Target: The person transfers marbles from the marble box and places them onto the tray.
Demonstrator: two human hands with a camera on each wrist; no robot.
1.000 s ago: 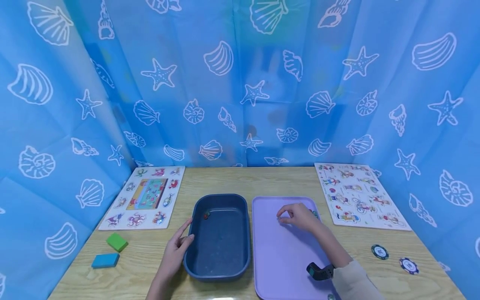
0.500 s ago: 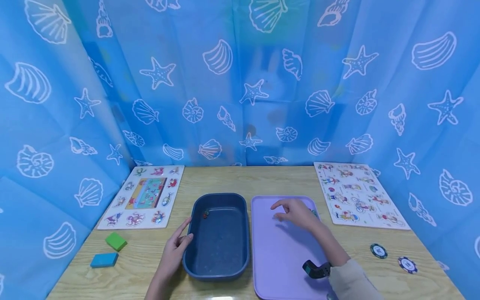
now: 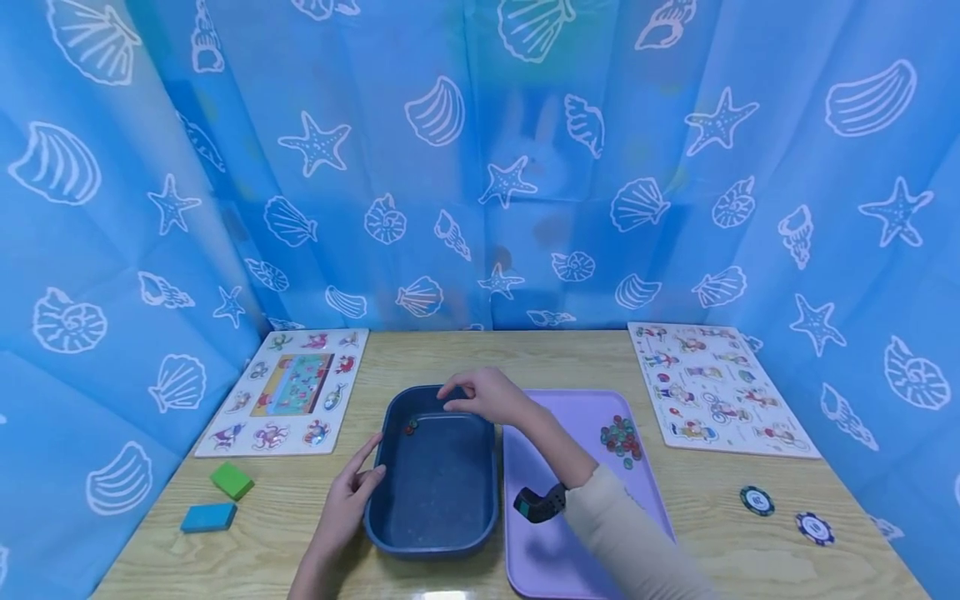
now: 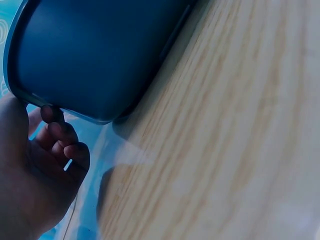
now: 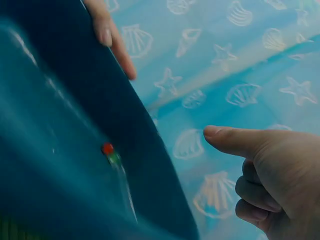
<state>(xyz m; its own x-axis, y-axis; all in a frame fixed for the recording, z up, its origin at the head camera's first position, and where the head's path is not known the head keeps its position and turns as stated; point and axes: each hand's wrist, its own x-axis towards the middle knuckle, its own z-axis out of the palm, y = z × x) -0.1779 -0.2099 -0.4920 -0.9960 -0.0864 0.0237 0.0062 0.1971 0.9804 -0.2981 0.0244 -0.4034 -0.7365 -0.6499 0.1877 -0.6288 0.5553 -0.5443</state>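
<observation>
In the head view a dark blue bin [image 3: 435,483] stands in the middle of the table, with a small red and green pair of beads [image 3: 412,427] on its floor at the far left. At the bin's left rim my left hand [image 3: 348,496] holds on with thumb and fingers. My right hand [image 3: 487,396] hovers over the far right corner of the bin, index finger and thumb curved towards each other with a gap. In the right wrist view its thumb [image 5: 227,137] is stretched out and other fingers are curled; I cannot tell whether it holds something small.
A lilac tray [image 3: 555,533] is right of the bin, with a pile of red and green beads [image 3: 621,442]. Puzzle boards [image 3: 345,421] lie back left and back right. Green and blue blocks [image 3: 208,517] sit left; two poker chips [image 3: 757,500] lie right.
My right hand has moved left from over the lilac tray to the bin's far right corner, uncovering the bead pile. My left hand stays at the bin's rim.
</observation>
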